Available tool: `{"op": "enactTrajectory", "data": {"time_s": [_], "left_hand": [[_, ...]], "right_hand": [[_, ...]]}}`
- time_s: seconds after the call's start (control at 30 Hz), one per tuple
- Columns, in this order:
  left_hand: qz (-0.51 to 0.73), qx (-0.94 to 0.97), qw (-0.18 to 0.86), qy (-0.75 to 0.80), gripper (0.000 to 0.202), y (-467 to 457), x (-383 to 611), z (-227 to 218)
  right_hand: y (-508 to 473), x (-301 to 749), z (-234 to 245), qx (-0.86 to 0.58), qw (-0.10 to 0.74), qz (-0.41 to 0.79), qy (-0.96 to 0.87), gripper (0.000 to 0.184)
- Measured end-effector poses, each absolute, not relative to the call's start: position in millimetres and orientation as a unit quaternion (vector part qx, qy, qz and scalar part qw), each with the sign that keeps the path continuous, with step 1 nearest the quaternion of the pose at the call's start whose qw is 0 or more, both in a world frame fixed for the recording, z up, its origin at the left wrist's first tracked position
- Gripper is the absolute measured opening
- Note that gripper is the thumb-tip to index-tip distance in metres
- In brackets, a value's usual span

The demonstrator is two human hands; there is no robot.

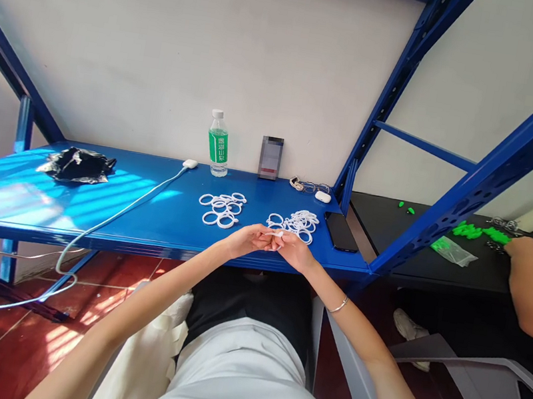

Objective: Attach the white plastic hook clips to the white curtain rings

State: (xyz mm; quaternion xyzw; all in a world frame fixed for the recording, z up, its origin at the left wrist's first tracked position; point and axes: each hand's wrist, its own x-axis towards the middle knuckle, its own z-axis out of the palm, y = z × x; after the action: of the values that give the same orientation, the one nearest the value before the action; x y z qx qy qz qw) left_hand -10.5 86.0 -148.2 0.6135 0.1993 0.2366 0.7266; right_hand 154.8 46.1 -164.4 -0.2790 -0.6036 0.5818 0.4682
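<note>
My left hand [249, 238] and my right hand [295, 250] meet at the front edge of the blue table [107, 215]. Together their fingertips pinch a small white plastic ring [275, 233]. Both hands have their fingers curled closed around it. Just beyond the left hand lies a loose pile of white rings [222, 209]. A second pile of white rings [296, 222] lies just past the right hand. A thin bracelet is on my right wrist.
A green-labelled water bottle [219, 143], a small dark box [270, 157], earbuds case [322, 196], phone [341, 231], a charger with white cable [134, 205] and a black bag [77, 164] are on the table. Another person's arms [531, 282] work with green parts [474, 231] at the right.
</note>
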Motion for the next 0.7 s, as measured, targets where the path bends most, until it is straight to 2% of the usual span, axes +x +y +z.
{"op": "enactTrajectory", "data": {"time_s": [0.3,0.43,0.53,0.63,0.7], "left_hand": [[0.269,0.609,0.717,0.21,0.039,87,-13,-148],[0.28,0.71,0.611,0.21,0.031,93,-18,-145],[0.304,0.804,0.447,0.246,0.024,104,-24,-147],[0.32,0.88,0.159,0.313,0.031,121,-35,-156],[0.299,0.884,0.036,0.357,0.035,134,-44,-164]], "right_hand": [[49,156,-160,-0.374,0.451,0.521,-0.62,0.044],[52,162,-163,-0.383,0.447,0.462,-0.663,0.039],[53,165,-167,-0.431,0.446,0.331,-0.712,0.04],[54,168,-167,-0.464,0.429,0.153,-0.76,0.04],[55,171,-167,-0.478,0.411,0.049,-0.775,0.036]]}}
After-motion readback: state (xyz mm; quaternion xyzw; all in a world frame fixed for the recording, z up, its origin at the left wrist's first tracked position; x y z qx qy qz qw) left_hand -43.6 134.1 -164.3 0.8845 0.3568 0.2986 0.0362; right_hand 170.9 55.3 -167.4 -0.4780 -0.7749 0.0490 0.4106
